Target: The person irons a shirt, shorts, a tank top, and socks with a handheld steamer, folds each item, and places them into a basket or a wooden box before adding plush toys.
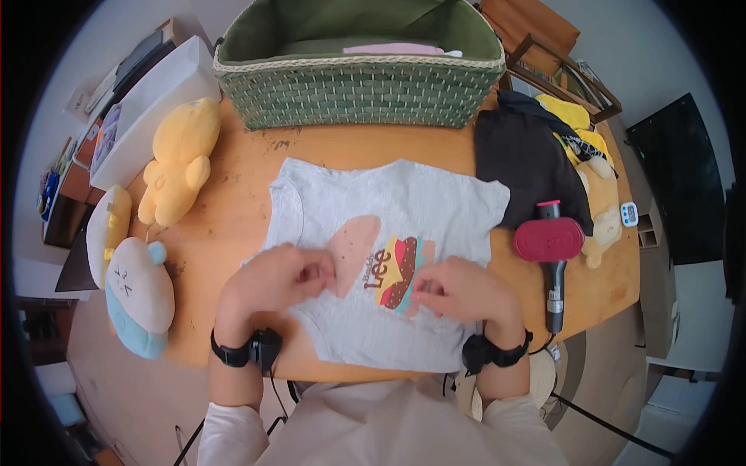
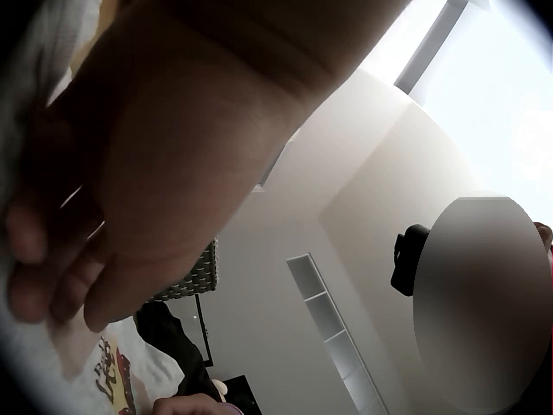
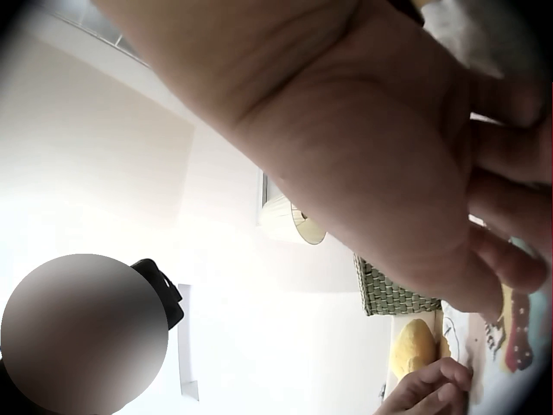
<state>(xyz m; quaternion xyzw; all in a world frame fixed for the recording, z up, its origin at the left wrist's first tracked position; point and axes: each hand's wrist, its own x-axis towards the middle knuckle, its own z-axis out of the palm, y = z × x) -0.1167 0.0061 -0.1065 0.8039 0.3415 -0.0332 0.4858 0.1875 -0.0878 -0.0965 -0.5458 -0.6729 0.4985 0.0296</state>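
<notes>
A grey t-shirt with a burger print and the word "Lee" lies flat on the wooden table, neck towards the basket. Both hands rest on its lower half. My left hand has its fingers curled and pinches the fabric left of the print. On the other side of the print my right hand pinches the fabric the same way. The left wrist view shows the left hand with curled fingers against pale cloth. In the right wrist view the right hand is curled too, above the print.
A green woven basket stands at the table's far edge. A yellow plush and a white-and-blue plush lie at the left. At the right are a black garment, a red tool with a black handle and a small timer.
</notes>
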